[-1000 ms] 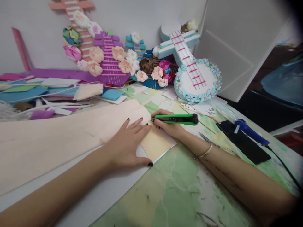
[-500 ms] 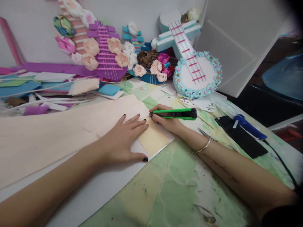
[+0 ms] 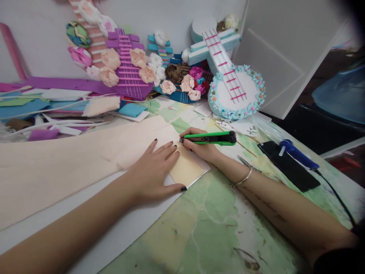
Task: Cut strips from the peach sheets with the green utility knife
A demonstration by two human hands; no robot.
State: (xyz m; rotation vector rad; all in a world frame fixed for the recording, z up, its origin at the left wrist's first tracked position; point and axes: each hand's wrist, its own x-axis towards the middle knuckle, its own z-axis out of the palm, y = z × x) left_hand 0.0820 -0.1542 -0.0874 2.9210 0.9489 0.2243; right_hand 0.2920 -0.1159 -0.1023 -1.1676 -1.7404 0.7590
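Observation:
My left hand [image 3: 154,169] lies flat with fingers spread on a long pale peach foam sheet [image 3: 62,163], pressing it onto a white board [image 3: 114,232]. A small cream-yellow piece [image 3: 186,167] lies by my fingertips at the sheet's right end. My right hand [image 3: 199,146] grips a green utility knife [image 3: 212,138], its tip touching the sheet's edge just beyond my left fingertips.
Foam craft guitars with paper flowers [image 3: 128,68] and a white and blue round one [image 3: 236,89] lean at the back wall. Coloured foam scraps [image 3: 42,110] pile at the left. A black phone [image 3: 291,165], a blue glue gun [image 3: 296,152] and scissors [image 3: 245,161] lie to the right. White boards [image 3: 285,49] stand behind.
Both hands hold nearly the same pose. The view has shifted slightly; the knife tip stays at the sheet's edge.

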